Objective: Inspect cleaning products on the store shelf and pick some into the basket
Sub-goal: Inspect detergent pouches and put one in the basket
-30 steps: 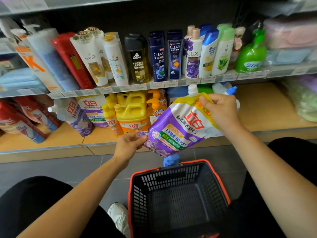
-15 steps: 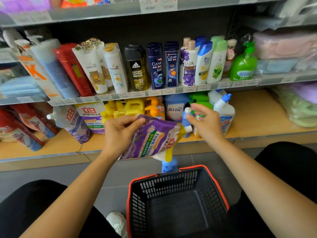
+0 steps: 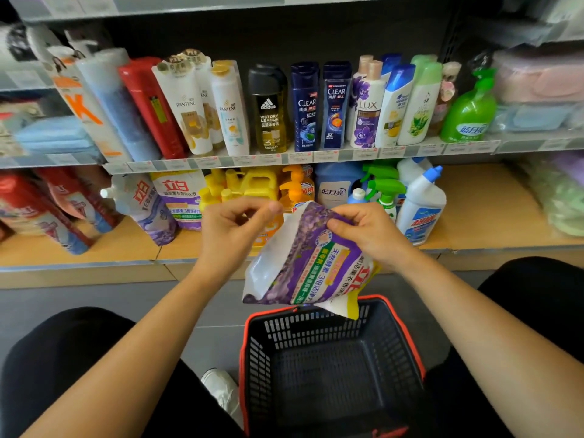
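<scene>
Pouch (image 3: 303,267) now beneath right hand (image 3: 369,229)

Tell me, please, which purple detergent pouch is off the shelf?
The purple plastic pouch the right hand grips above the red-rimmed black basket; the other two rest on the lower shelf.

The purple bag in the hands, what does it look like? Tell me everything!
The purple bag is a soft, shiny plastic refill pouch. It is printed with lavender flowers, green and yellow bands, Chinese writing and a red logo. It looks plump and a bit creased. It hangs tilted and upside down, its white and yellow end lowest, just above the back of the black basket. The right hand pinches its upper edge. The left hand, fingers curled, is close beside it and seems not to touch it.
</scene>
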